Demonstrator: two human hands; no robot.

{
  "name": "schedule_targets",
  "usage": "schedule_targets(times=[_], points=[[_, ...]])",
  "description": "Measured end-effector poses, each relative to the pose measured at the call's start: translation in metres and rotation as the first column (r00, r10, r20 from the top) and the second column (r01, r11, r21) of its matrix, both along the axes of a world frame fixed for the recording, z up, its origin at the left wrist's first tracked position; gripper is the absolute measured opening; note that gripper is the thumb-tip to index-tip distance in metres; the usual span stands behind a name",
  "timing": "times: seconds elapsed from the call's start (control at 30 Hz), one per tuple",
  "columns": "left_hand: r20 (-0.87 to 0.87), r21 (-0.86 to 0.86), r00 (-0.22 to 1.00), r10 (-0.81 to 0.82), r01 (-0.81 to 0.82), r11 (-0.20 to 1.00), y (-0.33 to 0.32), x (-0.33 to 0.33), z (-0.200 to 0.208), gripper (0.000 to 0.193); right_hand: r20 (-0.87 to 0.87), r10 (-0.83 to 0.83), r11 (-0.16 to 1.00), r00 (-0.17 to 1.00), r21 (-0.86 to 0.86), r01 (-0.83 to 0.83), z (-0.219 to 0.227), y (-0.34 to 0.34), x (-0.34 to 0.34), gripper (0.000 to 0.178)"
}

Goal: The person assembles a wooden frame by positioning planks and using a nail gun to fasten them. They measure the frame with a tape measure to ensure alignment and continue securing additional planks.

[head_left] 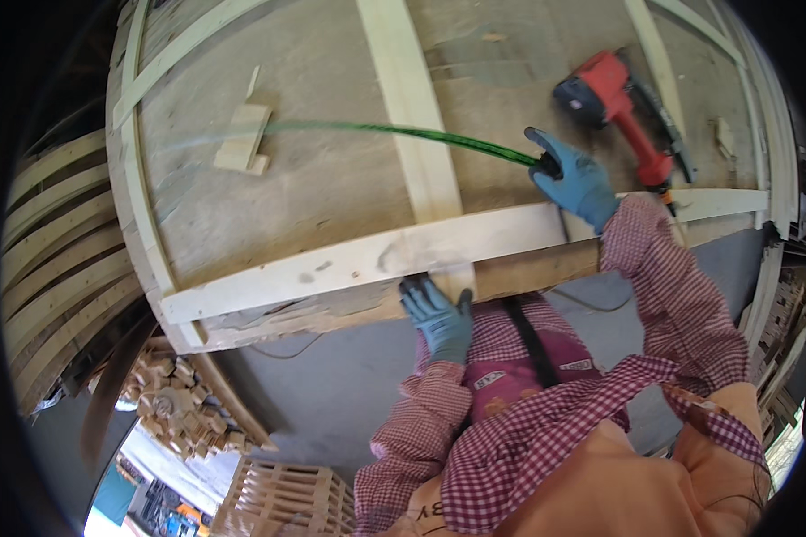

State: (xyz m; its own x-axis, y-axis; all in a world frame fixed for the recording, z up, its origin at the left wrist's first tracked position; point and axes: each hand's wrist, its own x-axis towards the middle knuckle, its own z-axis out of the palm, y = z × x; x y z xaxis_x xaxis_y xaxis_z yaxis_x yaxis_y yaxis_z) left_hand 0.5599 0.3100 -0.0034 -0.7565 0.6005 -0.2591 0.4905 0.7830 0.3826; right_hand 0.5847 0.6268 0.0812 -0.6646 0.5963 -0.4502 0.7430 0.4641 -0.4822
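Note:
My right hand (578,183), in a blue work glove, is closed around a dark case, mostly hidden by the fingers. From it a green tape measure blade (475,141) stretches leftward over the bench, its far end blurred. My left hand (439,318), also gloved in blue, rests with fingers spread at the bench's near edge. Beside its fingertips is a short pale wood piece (454,279), butting against a long pale slat (331,266) that runs along this edge. A wider crosswise slat (407,98) meets the long one. Right of my right hand lies a red and black nail gun (618,112).
Wood offcuts (244,139) lie on the bench (313,72) at left, with another scrap (724,137) at right. Stacked slats (58,224) stand left of the bench. Below them are a heap of wood blocks (175,403) and a slatted wooden crate (287,501).

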Motion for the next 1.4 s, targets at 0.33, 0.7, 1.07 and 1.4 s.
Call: schedule_targets(times=[0.33, 0.7, 1.07, 1.4], points=[[0.058, -0.056, 0.998, 0.015, -0.012, 0.998, 0.007, -0.002, -0.001, 0.091, -0.072, -0.019, 0.818, 0.997, 0.573, 0.058, -0.043, 0.019, 0.029, 0.078], [0.030, -0.023, 0.998, 0.051, -0.051, 0.998, 0.000, 0.003, -0.004, 0.090, -0.019, -0.080, 0.851, 0.997, 0.520, 0.079, -0.080, 0.165, 0.143, 0.091], [-0.006, 0.004, 0.998, 0.062, -0.062, 0.998, 0.002, 0.005, -0.007, 0.088, -0.060, -0.435, 0.887, 0.899, -0.204, 0.415, 0.025, 0.195, 0.093, 0.035], [0.037, 0.036, 0.995, 0.090, -0.091, 0.995, 0.001, 0.003, -0.002, 0.088, 0.059, -0.114, 0.663, 0.992, -0.739, 0.120, 0.158, -0.043, 0.078, 0.023]])
